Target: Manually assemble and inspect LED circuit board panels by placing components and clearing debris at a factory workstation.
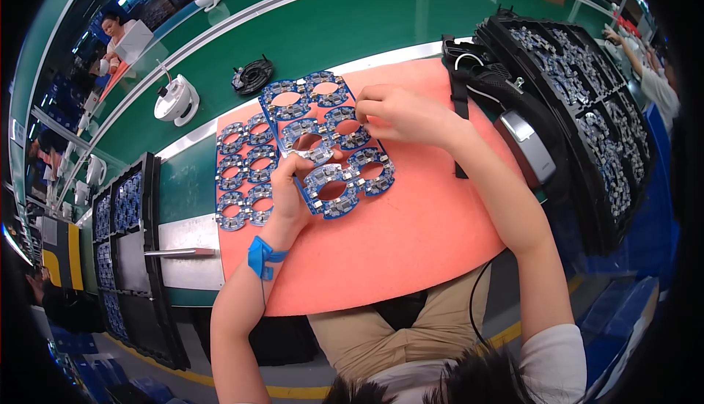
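Note:
A blue panel of ring-shaped circuit boards (299, 127), dotted with small components, is tilted up off the pink mat (330, 272). My left hand (287, 188) grips it near its lower left side, thumb lying over the front. At its right edge, the curled fingers of my right hand (392, 114) pinch the rim of one ring; the fingertips are partly hidden. Flat on the mat to the left lies a second circuit board panel (246, 163), partly covered by the raised one. A blue wrist strap (262, 256) with a cord is on my left wrist.
Black trays of boards stand at the left (154, 257) and right (579, 89). Beyond the mat are a coiled black cable (253, 75) and a white device (176, 101). A metal tool (180, 252) lies left; a brown-and-silver box (526, 147) sits right. Other people work farther off.

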